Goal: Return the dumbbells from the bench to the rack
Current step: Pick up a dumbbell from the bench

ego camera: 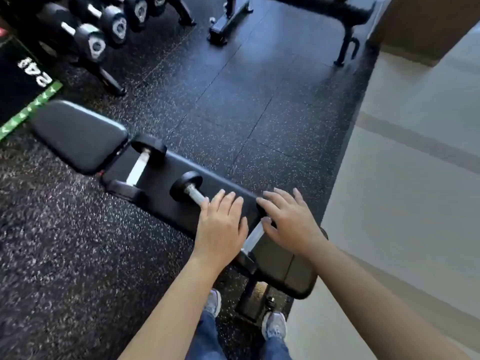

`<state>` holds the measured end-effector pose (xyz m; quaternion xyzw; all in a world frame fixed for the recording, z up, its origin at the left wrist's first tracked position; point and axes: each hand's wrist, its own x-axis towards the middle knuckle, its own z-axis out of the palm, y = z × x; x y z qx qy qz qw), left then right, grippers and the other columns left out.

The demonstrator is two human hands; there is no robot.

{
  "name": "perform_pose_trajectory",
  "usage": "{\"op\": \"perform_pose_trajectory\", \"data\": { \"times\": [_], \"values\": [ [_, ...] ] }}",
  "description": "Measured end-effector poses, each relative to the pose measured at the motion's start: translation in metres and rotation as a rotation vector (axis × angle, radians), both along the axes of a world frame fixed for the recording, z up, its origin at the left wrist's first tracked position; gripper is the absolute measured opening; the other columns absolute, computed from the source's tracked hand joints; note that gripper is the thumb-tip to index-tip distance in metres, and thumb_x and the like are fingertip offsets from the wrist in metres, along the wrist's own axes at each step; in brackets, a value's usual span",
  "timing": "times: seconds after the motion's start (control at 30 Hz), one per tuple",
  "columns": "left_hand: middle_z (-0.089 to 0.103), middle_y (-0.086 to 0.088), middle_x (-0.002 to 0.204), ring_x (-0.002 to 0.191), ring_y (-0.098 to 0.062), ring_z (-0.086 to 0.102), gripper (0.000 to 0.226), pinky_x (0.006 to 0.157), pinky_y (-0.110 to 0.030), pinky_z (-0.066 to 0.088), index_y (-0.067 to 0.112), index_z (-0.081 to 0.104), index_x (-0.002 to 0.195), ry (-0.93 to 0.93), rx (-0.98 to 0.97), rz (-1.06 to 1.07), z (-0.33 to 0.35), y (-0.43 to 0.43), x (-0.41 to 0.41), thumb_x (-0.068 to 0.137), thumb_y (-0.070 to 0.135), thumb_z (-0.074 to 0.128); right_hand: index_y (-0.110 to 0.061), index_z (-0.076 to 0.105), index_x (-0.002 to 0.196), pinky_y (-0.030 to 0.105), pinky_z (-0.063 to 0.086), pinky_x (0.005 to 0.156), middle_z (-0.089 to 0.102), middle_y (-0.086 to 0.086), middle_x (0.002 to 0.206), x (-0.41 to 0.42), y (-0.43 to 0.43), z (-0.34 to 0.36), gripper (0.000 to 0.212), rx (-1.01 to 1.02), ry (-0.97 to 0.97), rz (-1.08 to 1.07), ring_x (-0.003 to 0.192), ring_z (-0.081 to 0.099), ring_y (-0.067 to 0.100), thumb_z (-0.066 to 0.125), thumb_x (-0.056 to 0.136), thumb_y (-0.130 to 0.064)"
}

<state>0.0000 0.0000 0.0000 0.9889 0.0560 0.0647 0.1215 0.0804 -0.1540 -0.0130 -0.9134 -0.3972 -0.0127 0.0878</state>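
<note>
Fingers spread, left hand [220, 227] is over the middle dumbbell [185, 187], right hand [291, 222] over the near dumbbell [253, 236]. 1 far dumbbell [137, 167] lies toward the rack [106, 77].

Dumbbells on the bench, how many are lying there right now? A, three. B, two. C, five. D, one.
A, three: the far dumbbell lies alone on the bench, the middle dumbbell runs under the left hand, and the near dumbbell lies under the right hand.
</note>
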Motion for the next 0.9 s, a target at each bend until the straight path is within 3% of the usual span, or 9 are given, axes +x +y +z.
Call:
{"op": "perform_pose_trajectory", "data": {
  "times": [0.07,0.2,0.33,0.53,0.73,0.9],
  "values": [
    [0.066,-0.015,0.110,0.108,-0.033,0.060,0.045,0.090,-0.053,0.045,0.003,0.063,0.107,0.018,0.011,0.048,-0.017,-0.011,0.005,0.079,0.029,0.040,-0.013,0.067,0.108,0.058,0.046,0.088,0.069,0.007,0.109,0.008,-0.007,-0.018,0.041,0.016,0.008,0.048,0.104,0.063,0.029,0.043,0.079,-0.031],
    [0.065,-0.016,0.112,0.109,-0.035,0.059,0.045,0.090,-0.055,0.044,0.003,0.062,0.108,0.052,-0.004,0.125,-0.062,-0.027,-0.002,0.080,0.031,0.040,-0.013,0.066,0.110,0.058,0.045,0.088,0.068,0.008,0.110,0.015,-0.025,-0.071,0.040,0.060,0.007,0.114,0.106,0.063,0.028,0.057,0.075,-0.030],
    [0.064,-0.015,0.113,0.111,-0.034,0.057,0.045,0.090,-0.056,0.044,0.003,0.062,0.108,0.086,0.003,0.178,-0.105,-0.038,-0.010,0.080,0.031,0.040,-0.013,0.065,0.110,0.053,0.044,0.090,0.068,0.007,0.110,0.017,-0.033,-0.121,0.044,0.072,0.040,0.203,0.106,0.062,0.029,0.046,0.078,-0.036],
    [0.063,-0.014,0.115,0.112,-0.035,0.056,0.044,0.089,-0.055,0.044,0.004,0.060,0.109,0.161,-0.036,0.226,-0.163,-0.049,-0.025,0.081,0.032,0.041,-0.015,0.065,0.109,0.049,0.045,0.090,0.068,0.005,0.109,0.014,-0.024,-0.176,0.047,0.050,0.119,0.287,0.104,0.063,0.028,0.047,0.075,-0.041],
    [0.062,-0.015,0.118,0.115,-0.036,0.054,0.046,0.092,-0.056,0.042,0.004,0.060,0.110,0.197,-0.090,0.265,-0.201,-0.051,-0.031,0.081,0.033,0.041,-0.016,0.067,0.108,0.050,0.046,0.087,0.069,0.004,0.105,0.020,-0.013,-0.216,0.047,0.002,0.203,0.330,0.101,0.064,0.029,0.056,0.071,-0.043],
    [0.061,-0.016,0.120,0.116,-0.037,0.053,0.046,0.093,-0.056,0.040,0.004,0.060,0.112,0.202,-0.141,0.292,-0.226,-0.051,-0.032,0.082,0.035,0.042,-0.017,0.067,0.108,0.059,0.043,0.089,0.068,0.005,0.103,0.030,-0.008,-0.245,0.047,-0.043,0.311,0.396,0.102,0.064,0.027,0.064,0.071,-0.045]
  ]
}}
